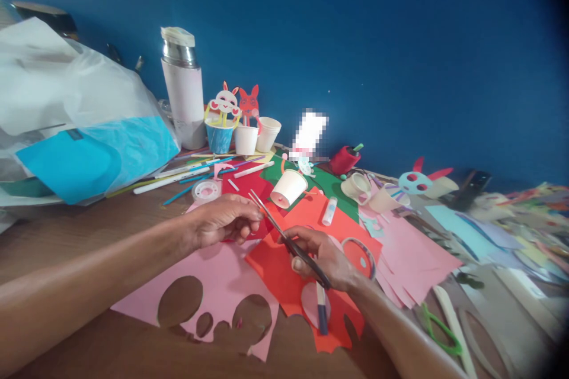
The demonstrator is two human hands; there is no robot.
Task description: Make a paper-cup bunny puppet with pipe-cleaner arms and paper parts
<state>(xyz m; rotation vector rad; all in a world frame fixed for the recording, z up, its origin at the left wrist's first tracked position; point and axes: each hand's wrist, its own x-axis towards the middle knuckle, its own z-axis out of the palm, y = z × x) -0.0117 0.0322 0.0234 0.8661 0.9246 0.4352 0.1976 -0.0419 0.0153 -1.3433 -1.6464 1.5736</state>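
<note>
right hand (320,253): gripping scissors (306,258) above orange-red paper (278,275) | left hand (227,220): curled near scissors, cannot tell if holding anything | blue cup (220,139): rabbit-eared figure (224,100) | white cup (246,141): red figure (249,103)

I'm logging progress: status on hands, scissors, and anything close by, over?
Right hand holding scissors. Left hand near blades, its grip unclear. Nearest cup just beyond blades; orange paper below.

Scissors (291,244): slender, held by the right fingers (306,235) above the orange paper (267,257)
Blades (270,213): pale grey, narrow, tips slightly parted, pointing away and leftward beside the left fingers (246,207)
Handles (307,258): dark, slanting back rightward, partly covered
</note>
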